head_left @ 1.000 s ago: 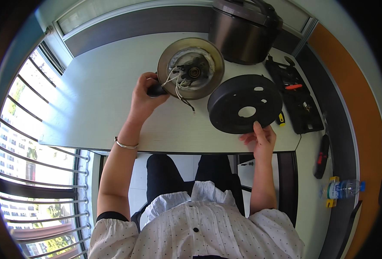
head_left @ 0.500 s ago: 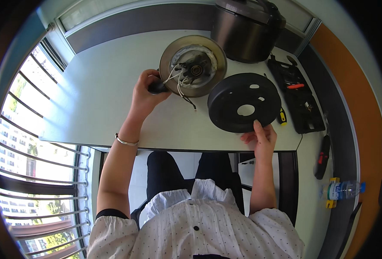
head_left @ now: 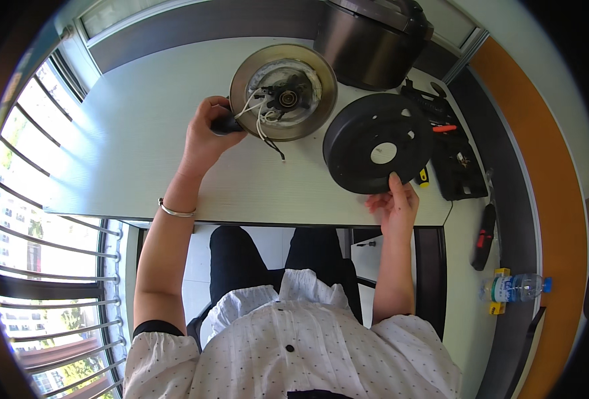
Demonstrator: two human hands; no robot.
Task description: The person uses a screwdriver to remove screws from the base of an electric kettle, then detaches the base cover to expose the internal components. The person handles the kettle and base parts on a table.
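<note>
A metal electric kettle point(head_left: 283, 126) is tipped so its opened underside faces me, showing a dark round connector point(head_left: 286, 98). Loose white wires point(head_left: 261, 116) hang from it, one with a dark sleeve ending past the rim. My left hand point(head_left: 204, 136) is closed around the kettle's black handle point(head_left: 226, 124). To the right, my right hand point(head_left: 397, 203) pinches the near edge of a round black base cover point(head_left: 354, 146), thumb on top. The cover has a large central hole and smaller slots. It is tilted and held apart from the kettle.
A brown rice cooker point(head_left: 364, 53) stands at the back. On the right lie a black tool case point(head_left: 457, 166) with a red-handled tool, a yellow-and-black screwdriver point(head_left: 423, 178) and a black-and-red tool point(head_left: 484, 237). A water bottle point(head_left: 521, 288) lies farther along. Barred windows are at left.
The view has shifted slightly. The black cover has moved a little to the right, away from the kettle, and its tilt has changed. My left hand keeps its hold on the handle.
</note>
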